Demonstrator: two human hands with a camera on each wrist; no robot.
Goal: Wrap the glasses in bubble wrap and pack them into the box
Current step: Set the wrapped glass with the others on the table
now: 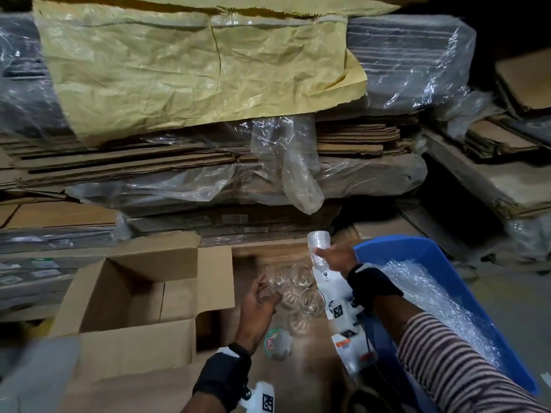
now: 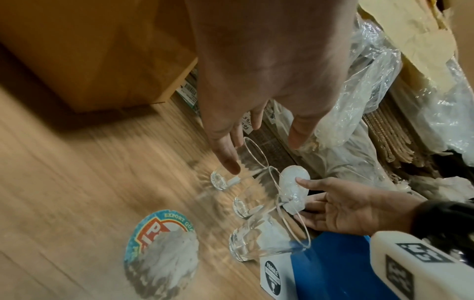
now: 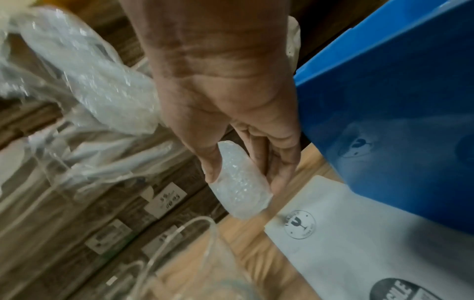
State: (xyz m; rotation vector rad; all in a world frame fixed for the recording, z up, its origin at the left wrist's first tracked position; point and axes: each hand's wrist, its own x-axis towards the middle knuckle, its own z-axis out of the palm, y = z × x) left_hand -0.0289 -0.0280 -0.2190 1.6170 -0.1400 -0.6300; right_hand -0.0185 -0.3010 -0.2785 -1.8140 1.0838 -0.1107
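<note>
While your right hand [image 1: 335, 259] grips a glass wrapped in bubble wrap [image 1: 318, 248] between thumb and fingers, held above the tabletop [image 2: 77, 182] at the far right of the bare glasses [image 1: 301, 286], your left hand [image 1: 259, 302] reaches with straight, relaxed fingers to the nearest-left glass, a fingertip [image 2: 229, 165] touching it. An open cardboard box [image 1: 125, 296] sits to the left. To the right, a blue bin [image 1: 477, 308] holds more bubble wrap [image 1: 441, 305].

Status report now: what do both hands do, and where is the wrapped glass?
Right hand holds wrapped glass above bare glasses. Left hand open, reaching for one. Box open, nothing blocks it.
</note>
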